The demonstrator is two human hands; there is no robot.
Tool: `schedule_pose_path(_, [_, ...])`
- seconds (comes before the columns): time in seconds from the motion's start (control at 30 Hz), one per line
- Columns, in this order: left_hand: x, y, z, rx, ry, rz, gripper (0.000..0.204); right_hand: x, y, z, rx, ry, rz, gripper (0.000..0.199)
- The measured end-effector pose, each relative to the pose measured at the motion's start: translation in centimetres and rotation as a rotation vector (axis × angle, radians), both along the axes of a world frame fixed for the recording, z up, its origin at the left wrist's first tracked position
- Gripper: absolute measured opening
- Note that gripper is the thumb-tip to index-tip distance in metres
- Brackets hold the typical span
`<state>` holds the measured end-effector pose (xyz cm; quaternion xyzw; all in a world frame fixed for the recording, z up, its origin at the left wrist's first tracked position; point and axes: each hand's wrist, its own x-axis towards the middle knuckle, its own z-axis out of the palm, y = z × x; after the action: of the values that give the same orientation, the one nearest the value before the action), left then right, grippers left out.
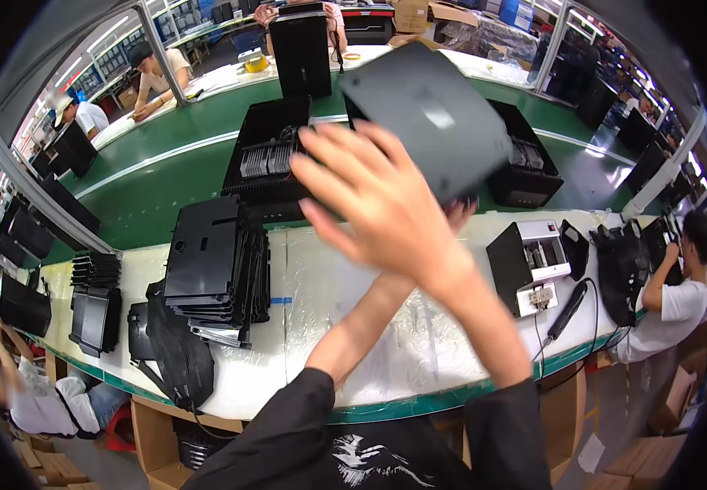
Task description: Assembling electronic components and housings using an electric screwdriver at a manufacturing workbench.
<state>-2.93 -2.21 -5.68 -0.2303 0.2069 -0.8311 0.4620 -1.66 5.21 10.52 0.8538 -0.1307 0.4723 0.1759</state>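
Tilted over the green conveyor belt is a dark grey, box-like casing (431,110) with a smooth, shiny face. My forearms cross in front of me. My left hand (461,214) grips the casing at its lower edge; most of that hand is hidden behind my right wrist and the casing. My right hand (365,196) is raised across the left forearm, its fingers stretched out and slightly blurred. It is beside the casing's left edge, and I cannot tell if they touch. Behind my right fingers sits an open black casing (267,155) with grey finned parts and wires inside.
Stacked black panels (202,253) stand on the white bench (329,359) at left, beside a black cloth-like bag (182,351). At right are a small white-and-black machine (533,257) and a corded black electric screwdriver (570,310). Another open casing (529,163) sits on the belt (153,204). Several people work nearby.
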Motion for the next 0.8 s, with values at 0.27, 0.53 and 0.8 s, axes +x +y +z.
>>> schedule_pose_path(0.27, [1.0, -15.4, 4.4, 0.036, -0.295, 0.222, 0.048, -10.0, 14.7, -26.6, 0.903, -0.169, -0.708, 0.038])
schedule_pose_path(0.53, [-1.5, -15.5, 3.8, -0.037, -0.614, 0.328, 0.087, -11.9, 17.5, -27.8, 0.882, -0.049, -0.707, 0.039])
schedule_pose_path(0.8, [1.8, -12.0, 0.5, -0.273, -0.811, 0.298, 0.056, -11.7, 17.4, -27.0, 0.926, -0.021, -0.705, 0.039])
